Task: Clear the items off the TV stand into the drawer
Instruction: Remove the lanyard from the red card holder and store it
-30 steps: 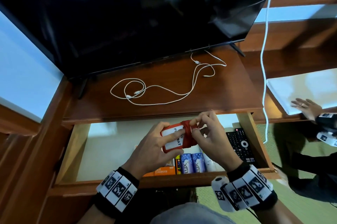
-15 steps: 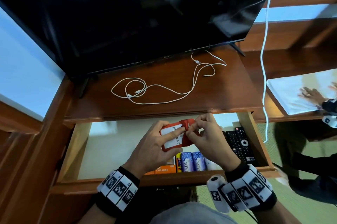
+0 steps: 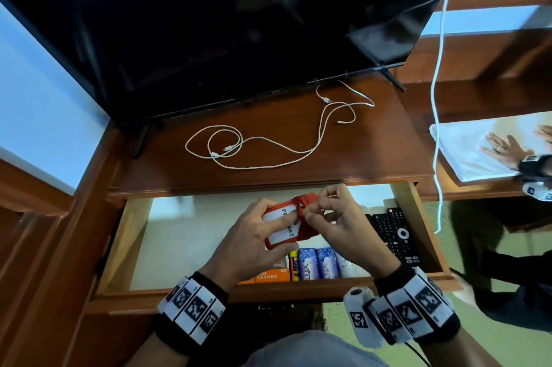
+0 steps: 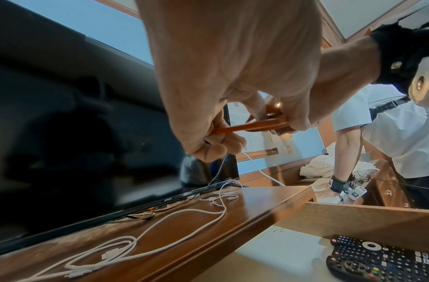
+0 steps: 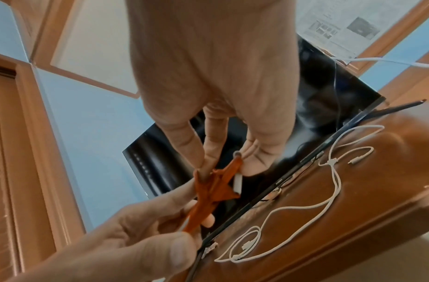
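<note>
A red card holder (image 3: pixel 283 224) with a white label and a bunched red strap (image 5: pixel 216 187) hangs over the open drawer (image 3: pixel 119 247). My left hand (image 3: pixel 273 229) grips the holder by its edges, thumb on the near side. My right hand (image 3: pixel 310 212) pinches the strap at the holder's far end, seen from below in the right wrist view (image 5: pixel 223 164). The holder shows edge-on (image 4: pixel 252 126) in the left wrist view. A loose white cable (image 3: pixel 268 148) lies coiled on the TV stand top (image 3: pixel 373 151), also visible as cable (image 4: pixel 184 211).
The TV (image 3: pixel 239 23) looms over the stand's back. In the drawer lie a black remote (image 3: pixel 397 235), an orange charger box (image 3: pixel 270 275) and blue packs (image 3: pixel 316 266). A white cord (image 3: pixel 437 97) hangs at right. Another person's hand (image 3: pixel 504 148) presses a white cloth.
My hands keep the red holder over the drawer, while my right fingers have shifted along the strap. The other person's hand at the right has moved up and further right.
</note>
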